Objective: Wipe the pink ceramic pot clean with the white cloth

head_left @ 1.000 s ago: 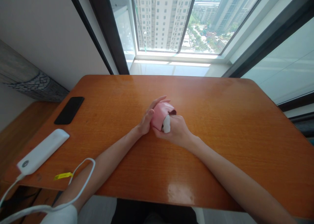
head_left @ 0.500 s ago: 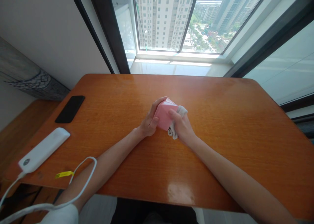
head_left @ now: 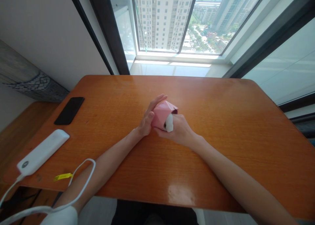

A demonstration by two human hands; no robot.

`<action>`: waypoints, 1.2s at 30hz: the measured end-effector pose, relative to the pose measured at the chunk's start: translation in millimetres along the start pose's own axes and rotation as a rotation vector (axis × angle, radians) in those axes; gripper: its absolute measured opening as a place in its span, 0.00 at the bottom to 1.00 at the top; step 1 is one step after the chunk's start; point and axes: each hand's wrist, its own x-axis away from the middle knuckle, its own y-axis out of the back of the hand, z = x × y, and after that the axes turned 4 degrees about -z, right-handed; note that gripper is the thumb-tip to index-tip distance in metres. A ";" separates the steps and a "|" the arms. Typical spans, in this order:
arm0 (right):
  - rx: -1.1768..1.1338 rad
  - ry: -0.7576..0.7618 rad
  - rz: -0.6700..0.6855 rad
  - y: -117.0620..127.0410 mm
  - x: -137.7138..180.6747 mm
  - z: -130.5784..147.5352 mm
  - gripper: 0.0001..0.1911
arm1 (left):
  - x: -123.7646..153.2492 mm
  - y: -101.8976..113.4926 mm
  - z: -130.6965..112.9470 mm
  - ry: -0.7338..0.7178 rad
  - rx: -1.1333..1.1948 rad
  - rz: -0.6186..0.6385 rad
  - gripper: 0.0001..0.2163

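While the fingers [head_left: 157, 101] of the left hand [head_left: 147, 122] lie straight and pressed together along the far-left face of the pink container [head_left: 160, 115], the thumb seems to rest on its near-left face, so this hand holds the container from the left side. The right hand [head_left: 181, 132] comes from the opposite side. Its fingers are curled around a white cloth [head_left: 169, 123], and the cloth is pushed against the right end of the container, just beside a dark opening that faces right and a little away from the person. How the right fingertips lie behind the cloth I cannot tell. The container is between both hands, touching each of them, and its long axis runs about from left to right, slightly tilted. It is held close above the middle of the orange wooden table [head_left: 228, 143]. Well apart, at the left edge, lie a black phone [head_left: 69, 110] and a white power bank [head_left: 43, 151] with its white cable [head_left: 85, 170].
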 end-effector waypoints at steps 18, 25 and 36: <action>-0.149 -0.027 -0.067 -5.3 5.0 4.6 0.21 | 4.6 -3.1 2.7 0.029 0.062 0.074 0.35; 0.452 0.442 0.060 -2.3 3.1 -9.2 0.13 | 0.0 -0.8 1.9 0.225 0.215 0.139 0.35; -0.735 -0.500 -0.149 -5.2 -5.6 17.7 0.25 | 1.4 1.0 1.0 -0.042 -0.051 0.109 0.42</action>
